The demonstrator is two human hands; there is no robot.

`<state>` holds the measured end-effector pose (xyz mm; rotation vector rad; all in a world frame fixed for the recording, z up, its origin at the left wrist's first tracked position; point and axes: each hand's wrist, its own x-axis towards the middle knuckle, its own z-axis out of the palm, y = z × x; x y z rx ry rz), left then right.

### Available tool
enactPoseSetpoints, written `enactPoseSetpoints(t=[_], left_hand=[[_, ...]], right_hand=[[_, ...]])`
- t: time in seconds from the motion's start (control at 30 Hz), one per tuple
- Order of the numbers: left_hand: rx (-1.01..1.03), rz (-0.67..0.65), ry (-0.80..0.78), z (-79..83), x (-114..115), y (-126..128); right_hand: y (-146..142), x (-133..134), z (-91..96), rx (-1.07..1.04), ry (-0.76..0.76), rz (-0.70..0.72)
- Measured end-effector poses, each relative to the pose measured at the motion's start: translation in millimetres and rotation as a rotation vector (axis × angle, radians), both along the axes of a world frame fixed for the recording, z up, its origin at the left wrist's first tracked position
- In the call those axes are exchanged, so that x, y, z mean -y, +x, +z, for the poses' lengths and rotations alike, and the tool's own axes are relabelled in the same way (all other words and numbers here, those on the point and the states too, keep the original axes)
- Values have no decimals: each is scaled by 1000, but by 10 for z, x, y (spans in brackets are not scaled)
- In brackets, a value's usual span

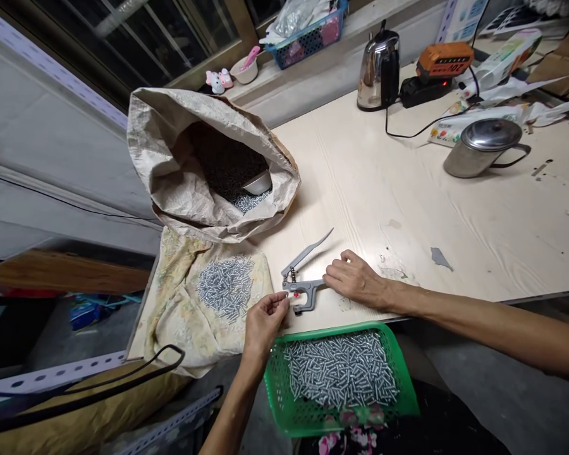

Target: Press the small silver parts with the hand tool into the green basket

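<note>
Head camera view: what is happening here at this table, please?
A person works at the table edge with a small grey hand press. The right hand holds its lower handle, and the upper lever stands open. The left hand pinches at the press head; whether it holds a piece is too small to tell. A heap of silver screws lies on a floral cloth beside it, and more fill a green basket below the table edge.

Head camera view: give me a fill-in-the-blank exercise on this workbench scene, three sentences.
The basket holding screws is ____.
The loose pile lies on a ____.
The right hand touches the press, which rests on the ____.
Missing: green; cloth; table.
</note>
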<state>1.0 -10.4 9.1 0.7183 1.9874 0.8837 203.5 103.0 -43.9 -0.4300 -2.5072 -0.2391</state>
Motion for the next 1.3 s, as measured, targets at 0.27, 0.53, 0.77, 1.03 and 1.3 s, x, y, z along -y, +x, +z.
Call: enactPoseSetpoints(t=[0.27,0.53,0.77,1.03,1.3], left_hand=[[-101,-100,11,-128,82,-40],[-164,-171,-40,-139,-17,-56],[-52,-262,-261,-78,-104,-115],[36,-437,-364,13,-96,-62],[88,-418,-401,6,-99,-39]], right_hand=[[6,11,-2,-35,29,14],[9,9,-11,82,-87,9],[-6,13,-64,120,-127,36],[4,29,-36,210,-234,51],[43,37,-34,232,-322,77]])
